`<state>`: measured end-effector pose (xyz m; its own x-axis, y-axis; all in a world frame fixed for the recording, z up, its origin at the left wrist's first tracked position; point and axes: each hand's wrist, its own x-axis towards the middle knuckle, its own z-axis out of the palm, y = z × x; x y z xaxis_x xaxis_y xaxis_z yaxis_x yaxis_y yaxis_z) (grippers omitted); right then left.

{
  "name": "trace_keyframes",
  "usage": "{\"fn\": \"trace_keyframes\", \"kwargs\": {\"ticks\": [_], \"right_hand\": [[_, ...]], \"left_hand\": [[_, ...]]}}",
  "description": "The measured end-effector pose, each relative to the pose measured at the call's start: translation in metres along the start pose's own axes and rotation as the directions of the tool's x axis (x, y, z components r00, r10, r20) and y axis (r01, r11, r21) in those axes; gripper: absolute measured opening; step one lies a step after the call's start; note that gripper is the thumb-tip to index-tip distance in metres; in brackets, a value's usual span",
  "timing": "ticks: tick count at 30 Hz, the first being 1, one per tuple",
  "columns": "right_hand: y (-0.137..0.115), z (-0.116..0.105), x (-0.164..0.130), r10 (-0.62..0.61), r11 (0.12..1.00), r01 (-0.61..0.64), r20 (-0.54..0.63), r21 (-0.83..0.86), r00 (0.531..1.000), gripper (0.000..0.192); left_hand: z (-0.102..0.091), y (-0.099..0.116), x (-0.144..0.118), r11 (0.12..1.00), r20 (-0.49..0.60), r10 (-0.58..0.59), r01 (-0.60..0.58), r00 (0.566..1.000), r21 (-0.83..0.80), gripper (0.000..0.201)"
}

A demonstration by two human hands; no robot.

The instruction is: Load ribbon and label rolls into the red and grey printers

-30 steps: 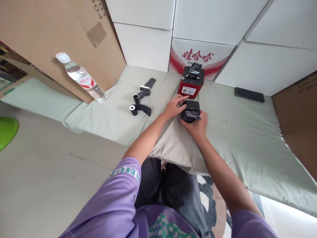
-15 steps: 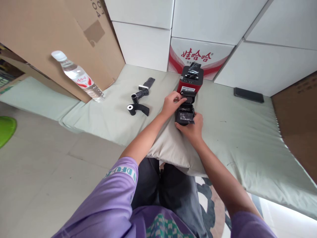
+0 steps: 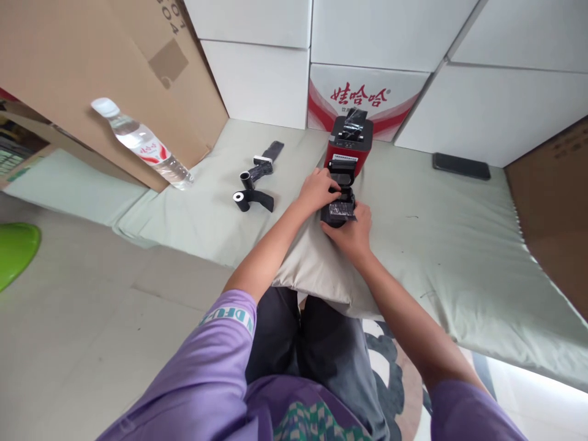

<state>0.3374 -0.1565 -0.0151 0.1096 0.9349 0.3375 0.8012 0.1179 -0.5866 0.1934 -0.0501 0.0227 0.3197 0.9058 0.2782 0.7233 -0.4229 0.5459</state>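
Observation:
On the padded surface a small black device (image 3: pixel 341 212) lies with its lid (image 3: pixel 342 165) raised and its inner compartment showing. A shiny dark strip crosses its near end. My left hand (image 3: pixel 316 191) has its fingers drawn together, the tips inside the open compartment; what they pinch is hidden. From the near right side my right hand (image 3: pixel 353 230) grips the device, thumb at its near edge. Directly behind stands a red and black box-shaped unit (image 3: pixel 350 139), with a black film strip (image 3: pixel 354 122) on its top. Whether the two units are joined cannot be made out.
Left of my hands lie small rolls of black film (image 3: pixel 242 201) with loose tails. A water bottle (image 3: pixel 149 148) leans by a cardboard box (image 3: pixel 114 67). A black phone-like slab (image 3: pixel 461 166) lies at right. White boxes (image 3: pixel 367 30) line the back; the padded surface (image 3: pixel 413 257) ends before my legs.
My left fingers have moved from near the raised lid down into the device's open compartment. My right hand keeps its grip. The view has shifted slightly.

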Motion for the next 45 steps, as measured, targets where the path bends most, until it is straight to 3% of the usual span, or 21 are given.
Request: {"fn": "trace_keyframes", "kwargs": {"ticks": [4, 10, 13, 16, 20, 23, 26, 30, 35, 38, 41, 45], "right_hand": [[-0.003, 0.0, 0.0, 0.058, 0.998, -0.058, 0.016, 0.005, 0.998, 0.086], [-0.004, 0.001, 0.001, 0.08, 0.997, -0.08, 0.012, 0.017, 0.997, 0.086], [-0.003, 0.002, 0.002, 0.07, 0.997, -0.07, 0.019, 0.028, 0.997, 0.094], [-0.003, 0.003, 0.004, 0.057, 0.998, -0.058, 0.03, 0.027, 0.998, 0.093], [-0.005, 0.002, 0.006, 0.059, 0.998, -0.06, 0.031, 0.019, 0.998, 0.088], [-0.008, 0.0, 0.007, 0.106, 0.994, -0.106, 0.027, 0.005, 0.994, 0.093], [-0.01, -0.003, 0.008, 0.106, 0.994, -0.106, 0.057, 0.007, 0.993, 0.092], [-0.012, -0.005, 0.008, 0.112, 0.994, -0.112, 0.082, -0.008, 0.99, 0.093], [-0.009, -0.002, 0.009, 0.104, 0.995, -0.104, 0.075, -0.005, 0.992, 0.092], [-0.006, 0.002, 0.009, 0.093, 0.995, -0.093, 0.039, 0.018, 0.995, 0.092], [-0.005, 0.001, 0.009, 0.086, 0.996, -0.087, 0.047, 0.011, 0.995, 0.094], [-0.007, -0.002, 0.011, 0.092, 0.996, -0.091, 0.096, -0.01, 0.991, 0.095]], "left_hand": [[-0.006, 0.008, 0.012, 0.987, 0.103, -0.008, -0.008, 0.995, 0.162, 0.018], [-0.018, 0.026, 0.026, 0.924, 0.237, 0.079, -0.161, 0.968, 0.348, 0.016], [-0.036, 0.029, 0.012, 0.955, 0.183, 0.134, -0.176, 0.974, 0.238, 0.011], [-0.053, 0.022, -0.008, 0.979, -0.013, 0.193, -0.193, 0.981, -0.069, 0.022], [-0.071, -0.005, -0.025, 0.962, -0.256, -0.03, -0.042, 0.966, -0.271, 0.036], [-0.092, -0.029, -0.03, 0.961, -0.337, -0.219, 0.142, 0.916, -0.239, 0.04], [-0.115, -0.047, -0.035, 0.944, -0.365, -0.329, 0.314, 0.871, -0.101, 0.024], [-0.131, -0.06, -0.037, 0.87, -0.344, -0.365, 0.449, 0.865, 0.205, 0.024], [-0.124, -0.076, -0.026, 0.749, -0.227, -0.405, 0.464, 0.886, 0.474, 0.038], [-0.117, -0.082, -0.014, 0.726, -0.162, -0.456, 0.471, 0.875, 0.501, 0.045], [-0.122, -0.077, -0.007, 0.731, -0.155, -0.489, 0.501, 0.858, 0.463, 0.053], [-0.15, -0.06, -0.031, 0.805, -0.295, -0.433, 0.512, 0.852, 0.3, 0.052]]}}
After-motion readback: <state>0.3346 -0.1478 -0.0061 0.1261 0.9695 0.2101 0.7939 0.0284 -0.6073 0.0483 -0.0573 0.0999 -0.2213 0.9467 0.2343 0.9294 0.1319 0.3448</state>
